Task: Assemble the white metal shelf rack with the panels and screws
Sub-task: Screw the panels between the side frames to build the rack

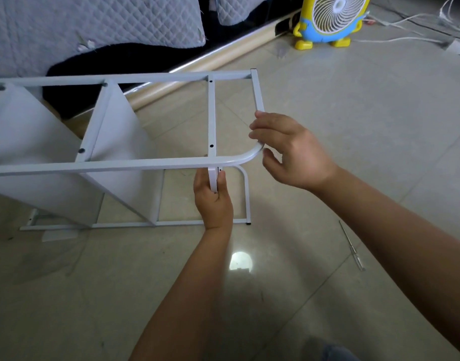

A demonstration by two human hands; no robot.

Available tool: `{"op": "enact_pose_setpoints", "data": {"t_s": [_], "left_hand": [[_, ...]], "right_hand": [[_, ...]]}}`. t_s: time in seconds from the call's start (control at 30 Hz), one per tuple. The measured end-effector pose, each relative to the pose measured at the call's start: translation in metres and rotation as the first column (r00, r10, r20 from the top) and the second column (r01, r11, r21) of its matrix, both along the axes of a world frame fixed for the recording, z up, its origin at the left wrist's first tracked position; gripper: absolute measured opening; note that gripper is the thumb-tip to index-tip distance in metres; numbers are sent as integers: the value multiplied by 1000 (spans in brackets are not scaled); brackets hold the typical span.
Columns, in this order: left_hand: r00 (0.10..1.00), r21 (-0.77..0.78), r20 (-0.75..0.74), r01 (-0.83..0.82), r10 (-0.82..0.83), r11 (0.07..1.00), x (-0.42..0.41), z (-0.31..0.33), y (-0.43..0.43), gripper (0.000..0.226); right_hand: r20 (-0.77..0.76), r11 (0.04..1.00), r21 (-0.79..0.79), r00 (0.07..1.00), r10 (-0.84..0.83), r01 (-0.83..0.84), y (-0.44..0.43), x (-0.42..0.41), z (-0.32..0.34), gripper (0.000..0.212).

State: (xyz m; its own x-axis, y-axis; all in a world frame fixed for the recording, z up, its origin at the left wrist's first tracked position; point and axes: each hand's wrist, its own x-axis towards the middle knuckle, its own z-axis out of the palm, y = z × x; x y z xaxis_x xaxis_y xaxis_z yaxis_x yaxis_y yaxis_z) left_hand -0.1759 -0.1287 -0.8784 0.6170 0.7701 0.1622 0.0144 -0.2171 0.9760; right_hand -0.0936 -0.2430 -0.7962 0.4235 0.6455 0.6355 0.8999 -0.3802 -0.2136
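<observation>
The white shelf rack (28, 142) lies on its side on the floor (367, 113), toward the left edge of the floor in view. Its lower side frame (197, 222) rests flat on the tiles and its upper side frame (119, 164) is raised above it, with two fitted panels (119, 142) standing between them. The right hand (291, 149) has its grip curled over the upper frame's rounded corner. The left hand (213, 204) reaches beneath that frame, its grip pinching a loose white panel (212, 179) seen edge-on below the drilled crossbar (211, 113). A screwdriver (352, 246) lies on the floor well to the right
</observation>
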Motion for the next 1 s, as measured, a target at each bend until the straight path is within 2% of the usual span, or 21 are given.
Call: {"op": "enact_pose_setpoints", "data": {"t_s": [0.13,0.2,0.27,0.37,0.43,0.57,0.7,0.8,0.9,1.0], "left_hand": [[995,9,-43,90,-90,996,-4,-1,1,11],[987,6,-100,126,-124,992,-7,-2,0,21],[980,-32,-150,125,-129,992,-8,-1,0,30],[974,10,-180,141,-137,990,-13,3,4,28],[973,51,-183,154,-143,987,-20,6,6,26],[974,155,-122,209,-191,966,-40,23,18,44],[893,179,-257,420,-370,890,-44,35,44,36],[895,323,-308,418,-323,849,-39,38,47,34],[909,338,-269,397,-317,853,-35,42,45,31],[901,390,-261,426,-346,816,-36,40,49,30]], "right_hand": [[-94,990,-140,994,-49,36,5,-1,21,56],[-185,973,-231,982,-48,4,14,1,35,61],[-255,919,-393,965,-61,-45,27,4,46,69],[-294,856,-510,952,-82,-84,46,10,47,75],[-341,867,-487,937,-74,-108,52,13,43,73],[-376,888,-448,923,-79,-106,50,15,34,69],[-370,913,-394,928,-49,-109,48,15,32,64],[-309,940,-329,951,-17,-90,50,13,29,59],[-254,947,-300,966,40,-118,53,18,28,56],[-235,948,-301,972,31,-103,53,15,30,54]]}}
